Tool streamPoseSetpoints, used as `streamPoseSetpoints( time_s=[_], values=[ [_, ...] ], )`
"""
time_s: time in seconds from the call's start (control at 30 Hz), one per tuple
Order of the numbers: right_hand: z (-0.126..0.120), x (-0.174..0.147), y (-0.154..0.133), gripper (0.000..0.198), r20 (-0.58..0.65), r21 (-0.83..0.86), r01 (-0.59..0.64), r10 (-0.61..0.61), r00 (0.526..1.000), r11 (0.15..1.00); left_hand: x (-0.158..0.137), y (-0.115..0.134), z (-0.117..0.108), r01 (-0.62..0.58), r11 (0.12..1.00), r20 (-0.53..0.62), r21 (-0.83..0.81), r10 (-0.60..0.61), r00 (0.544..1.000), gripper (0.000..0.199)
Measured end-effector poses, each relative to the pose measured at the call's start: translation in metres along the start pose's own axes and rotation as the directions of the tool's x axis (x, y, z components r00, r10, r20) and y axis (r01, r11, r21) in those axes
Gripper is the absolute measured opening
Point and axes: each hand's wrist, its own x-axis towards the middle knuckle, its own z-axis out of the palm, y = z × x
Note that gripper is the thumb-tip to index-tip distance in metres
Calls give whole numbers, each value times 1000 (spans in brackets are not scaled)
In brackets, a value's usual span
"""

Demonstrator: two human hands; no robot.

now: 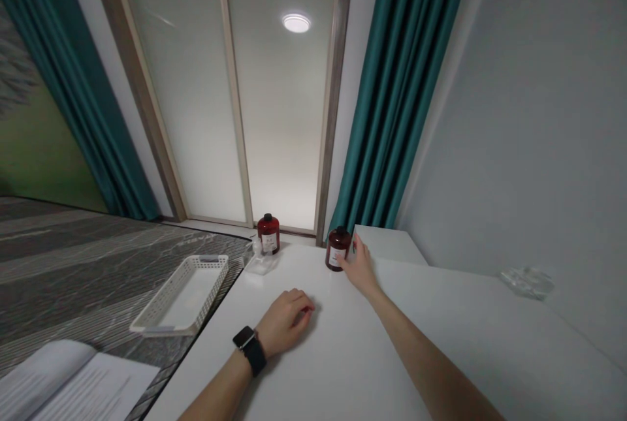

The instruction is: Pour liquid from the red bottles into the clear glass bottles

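On the white table (318, 369), a dark brown bottle (334, 258) with a black cap and white label stands upright. My right hand (361, 269) is at its right side, thumb over the label and fingers spread apart from the thumb. A small gap shows between those fingers and the bottle. My left hand (285, 322), with a black watch (250, 349) on the wrist, rests on the tabletop nearer to me. Its fingers are loosely curled in and nothing shows in them. A red bottle (269, 242) with a black cap stands farther left, beside a clear plastic piece (261, 263).
Left of the table, a white perforated basket (183, 297) and an open book (81, 385) lie on a grey striped surface (117, 264). Crumpled clear plastic (527, 282) lies at the right. A white box-like piece (389, 243) adjoins the far edge, before a teal curtain (392, 101).
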Motion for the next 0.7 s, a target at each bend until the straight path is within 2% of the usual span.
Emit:
streamPoseSetpoints(
  time_s=[0.1,0.17,0.23,0.3,0.33,0.43,0.5,0.57,0.6,0.7],
  values=[
    [-2,-13,-23,49,-92,-43,42,-46,995,998,0,-3,-6,19,999,-29,50,-17,999,20],
    [2,-20,-40,40,-79,-45,96,-99,992,994,-1,-7,-13,69,995,-101,79,-61,993,18],
    [9,-26,-55,33,-53,-39,137,-139,989,990,-3,-15,-21,133,988,-218,81,-113,969,18],
    [19,-31,-66,29,-12,-23,166,-166,986,986,-5,-25,-26,207,976,-391,65,-166,905,15],
    [25,-33,-69,29,15,-13,178,-178,984,984,-6,-31,-28,251,966,-492,57,-191,849,13],
    [41,-41,-74,31,100,23,199,-200,975,980,-6,-51,-32,401,915,-742,36,-244,624,28],
    [50,-45,-74,32,139,44,195,-200,970,980,-3,-64,-32,476,880,-794,2,-288,535,47],
    [57,-47,-72,32,161,60,178,-186,969,982,2,-75,-32,546,834,-788,-74,-385,481,65],
    [59,-48,-71,32,168,65,168,-177,970,984,5,-81,-32,576,809,-760,-121,-448,470,73],
    [61,-46,-69,31,188,76,143,-155,970,987,12,-94,-32,613,768,-687,-186,-547,478,80]
  ],
)
